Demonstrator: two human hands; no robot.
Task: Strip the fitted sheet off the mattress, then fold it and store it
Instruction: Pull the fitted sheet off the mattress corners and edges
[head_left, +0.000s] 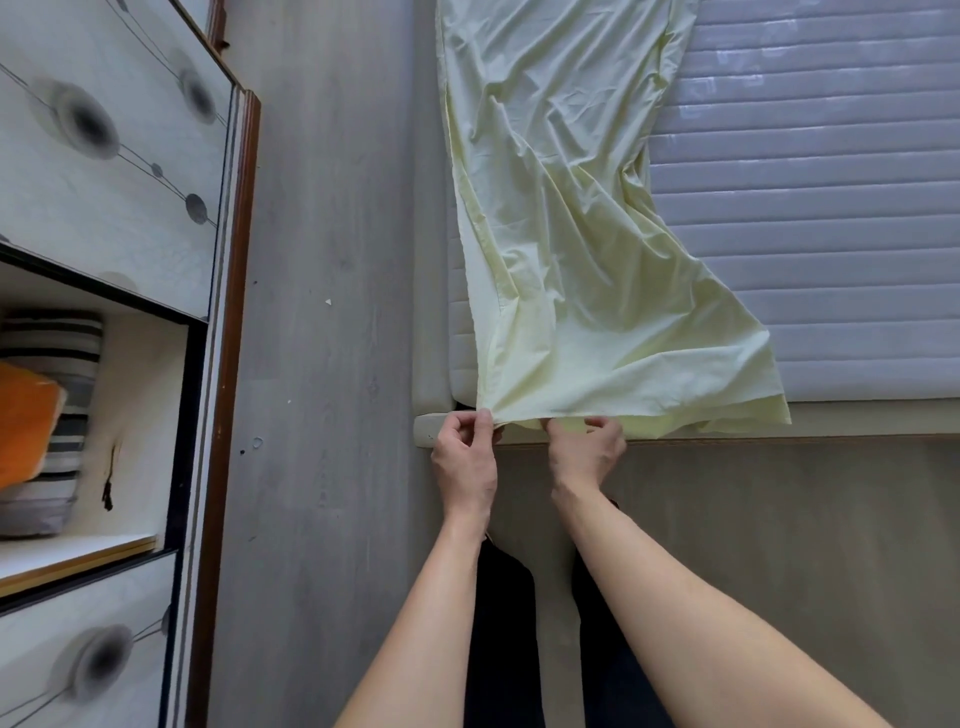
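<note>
A pale yellow sheet (561, 234) lies folded lengthwise in a long strip along the left side of the bare quilted mattress (821, 218). Its near end hangs a little over the foot of the bed. My left hand (465, 457) pinches the near left corner of the sheet at the bed's corner. My right hand (587, 452) pinches the same near edge a short way to the right. Both forearms reach forward from the bottom of the view.
A wardrobe (119, 208) with patterned white doors stands on the left; its open shelf (78, 551) holds striped and orange cushions (47, 415). Grey wooden floor (322, 364) runs between wardrobe and bed. The beige bed frame (779, 519) is right in front of me.
</note>
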